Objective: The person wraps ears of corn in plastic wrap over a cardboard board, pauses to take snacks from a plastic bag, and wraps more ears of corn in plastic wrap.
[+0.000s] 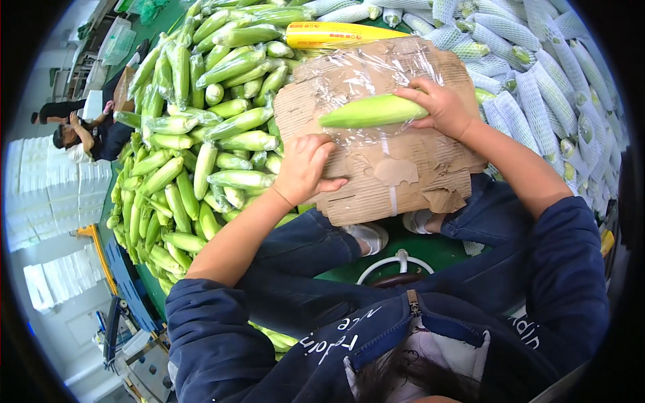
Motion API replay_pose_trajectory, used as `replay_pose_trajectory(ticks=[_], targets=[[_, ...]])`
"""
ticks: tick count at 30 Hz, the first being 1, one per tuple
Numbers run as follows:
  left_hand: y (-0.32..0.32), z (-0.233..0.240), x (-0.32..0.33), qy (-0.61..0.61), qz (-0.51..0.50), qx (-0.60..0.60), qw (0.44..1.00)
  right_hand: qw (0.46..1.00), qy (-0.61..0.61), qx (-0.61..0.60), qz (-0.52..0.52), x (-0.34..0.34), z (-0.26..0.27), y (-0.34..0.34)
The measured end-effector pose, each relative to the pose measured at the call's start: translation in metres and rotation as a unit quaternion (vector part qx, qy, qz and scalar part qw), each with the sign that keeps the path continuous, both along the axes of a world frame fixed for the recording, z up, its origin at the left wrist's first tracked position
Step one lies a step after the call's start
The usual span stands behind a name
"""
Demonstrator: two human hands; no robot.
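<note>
A husked ear of corn (373, 111), pale green, lies across a sheet of clear plastic film (347, 95) on a worn corrugated cardboard pad (342, 206). My right hand (438, 108) grips the corn's thick right end, thumb and fingers on either side. Left of the tip, my left hand (308, 166) rests at the film's edge, thumb spread from the bent fingers. Whether those fingertips pinch the film is unclear. Behind the pad lies a yellow film roll (342, 35) bearing print, with film running from it over the cardboard.
Film-wrapped ears of corn (237, 70) are heaped at left, with unwrapped ears (161, 176) nearer. Corn in white foam net sleeves (539, 95) fills the right. Stacked white foam boxes (55, 171) and another person (95, 131) appear far left. A white metal ring (398, 259) stands between my legs.
</note>
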State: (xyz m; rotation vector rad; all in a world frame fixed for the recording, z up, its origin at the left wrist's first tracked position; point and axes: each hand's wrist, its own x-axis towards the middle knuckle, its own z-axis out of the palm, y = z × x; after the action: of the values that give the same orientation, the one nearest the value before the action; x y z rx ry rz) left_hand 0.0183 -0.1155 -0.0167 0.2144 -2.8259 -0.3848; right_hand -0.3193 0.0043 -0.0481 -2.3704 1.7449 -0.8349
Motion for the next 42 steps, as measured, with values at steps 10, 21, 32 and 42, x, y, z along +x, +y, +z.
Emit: replay_pose_trajectory(ticks=[10, 21, 32, 42], targets=[[-0.026, -0.016, -0.025, 0.095, 0.013, -0.044, 0.994, 0.991, -0.062, 0.108, -0.055, -0.009, 0.015, 0.002], [-0.062, 0.015, -0.025, -0.134, 0.120, 0.120, 0.976, 0.914, -0.219, 0.335, 0.070, 0.000, 0.050, 0.006], [0.055, -0.012, -0.078, -0.006, 0.108, -0.010, 0.994, 0.955, 0.132, 0.221, -0.150, 0.009, 0.046, -0.010], [-0.015, -0.016, -0.112, 0.034, 0.109, 0.066, 0.991, 0.979, 0.137, -0.074, -0.130, 0.063, 0.029, -0.005]])
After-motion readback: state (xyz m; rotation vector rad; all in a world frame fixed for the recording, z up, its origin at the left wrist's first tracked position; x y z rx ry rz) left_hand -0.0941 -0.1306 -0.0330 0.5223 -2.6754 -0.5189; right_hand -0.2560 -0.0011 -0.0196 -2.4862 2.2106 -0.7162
